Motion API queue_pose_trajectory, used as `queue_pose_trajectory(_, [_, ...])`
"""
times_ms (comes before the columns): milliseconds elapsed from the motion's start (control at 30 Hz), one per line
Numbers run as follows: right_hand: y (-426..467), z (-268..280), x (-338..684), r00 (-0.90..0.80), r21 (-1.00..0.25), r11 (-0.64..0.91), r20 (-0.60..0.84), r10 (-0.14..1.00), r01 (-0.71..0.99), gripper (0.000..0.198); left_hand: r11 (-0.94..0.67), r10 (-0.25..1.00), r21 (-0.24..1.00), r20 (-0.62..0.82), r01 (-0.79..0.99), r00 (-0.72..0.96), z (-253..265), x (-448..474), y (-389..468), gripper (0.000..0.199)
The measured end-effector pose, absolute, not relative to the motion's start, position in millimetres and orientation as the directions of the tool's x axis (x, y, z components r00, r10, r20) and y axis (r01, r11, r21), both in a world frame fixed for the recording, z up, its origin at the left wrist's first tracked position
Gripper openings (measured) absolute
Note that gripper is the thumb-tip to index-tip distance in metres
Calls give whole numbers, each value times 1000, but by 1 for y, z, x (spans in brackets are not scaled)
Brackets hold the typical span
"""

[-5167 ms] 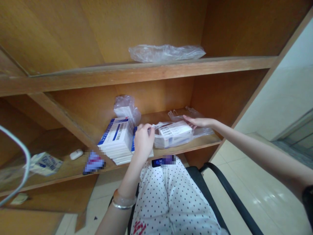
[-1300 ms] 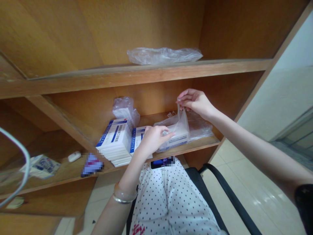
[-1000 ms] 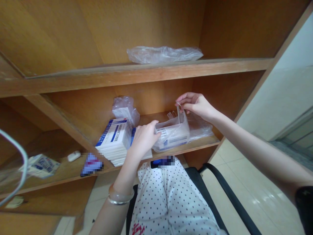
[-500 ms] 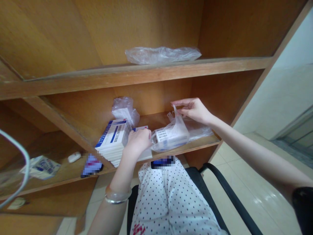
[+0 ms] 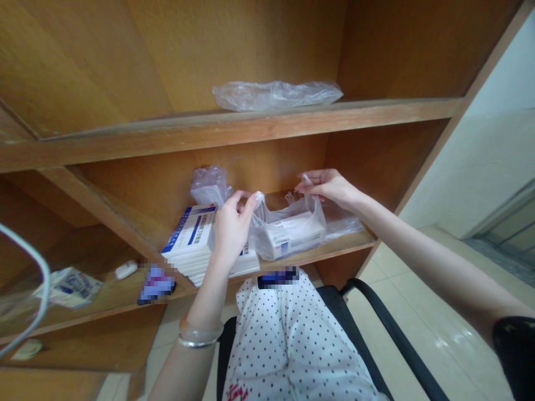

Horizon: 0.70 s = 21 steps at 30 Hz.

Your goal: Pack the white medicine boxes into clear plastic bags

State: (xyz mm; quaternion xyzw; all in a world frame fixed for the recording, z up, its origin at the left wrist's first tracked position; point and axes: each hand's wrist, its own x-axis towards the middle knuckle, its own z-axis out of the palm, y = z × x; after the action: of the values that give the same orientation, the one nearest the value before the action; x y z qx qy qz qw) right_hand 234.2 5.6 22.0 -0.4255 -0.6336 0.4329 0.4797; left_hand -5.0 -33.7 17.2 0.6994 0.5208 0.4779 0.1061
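A thin, see-through plastic bag (image 5: 261, 236) stands on the middle shelf with a white box (image 5: 298, 231) inside it. My left hand (image 5: 234, 223) pinches the bag's left handle between thumb and finger. The right handle is held by my right hand (image 5: 326, 184), so the bag's mouth gapes between the two hands. Just left of the bag, a stack of white and blue boxes (image 5: 194, 236) rests on the shelf, and a lower stack of similar boxes (image 5: 249, 263) is partly covered by my left hand and wrist.
Behind the stacks sits a bagged white item (image 5: 209, 184). Flat clear plastic (image 5: 343, 223) lies right of the bag. Crumpled plastic (image 5: 276, 96) rests on the shelf above. A carton (image 5: 73, 287) and a small white object (image 5: 126, 270) occupy the left compartment. A white cable (image 5: 39, 267) crosses the far left.
My left hand has risen from beside the boxes to the bag's left handle. The bag's mouth has spread wider, and the box in it shows more. My right hand has barely moved.
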Motion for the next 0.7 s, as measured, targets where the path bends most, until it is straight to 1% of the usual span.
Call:
queue_pose_trajectory(100, [5,29,241,-168,-940,267,234,958,215,45,-414,865,697,502,586,14,16,-7,-32,35])
queue_pose_trajectory(167, [4,34,248,-145,-883,318,284,948,345,43,-396,885,732,466,555,17,17,-9,-30,34])
queue_pose_trajectory(200, [5,37,252,-127,-829,348,326,937,437,40,-386,895,750,446,537,21,18,-10,-30,33])
queue_pose_trajectory(267, [6,41,261,-74,-678,372,425,902,634,28,-362,917,788,398,499,36,20,-12,-29,36])
queue_pose_trajectory(333, [7,45,268,-19,-534,319,491,871,783,16,-333,935,825,351,458,47,21,-12,-29,42])
queue_pose_trajectory(367, [7,46,271,-3,-482,280,498,867,830,12,-322,941,836,335,443,52,22,-11,-29,44])
queue_pose_trajectory(433, [6,48,274,11,-408,212,479,877,888,10,-318,944,843,324,434,64,22,-10,-30,46])
queue_pose_trajectory(500, [3,50,276,13,-362,170,451,893,917,10,-337,937,833,343,439,69,21,-10,-31,46])
queue_pose_trajectory(600, [-1,54,279,13,-381,146,384,923,913,13,-390,914,799,396,458,88,20,-11,-33,39])
queue_pose_trajectory(700, [-1,54,288,-25,-404,142,282,959,903,10,-402,911,736,383,544,154,17,-13,-33,30])
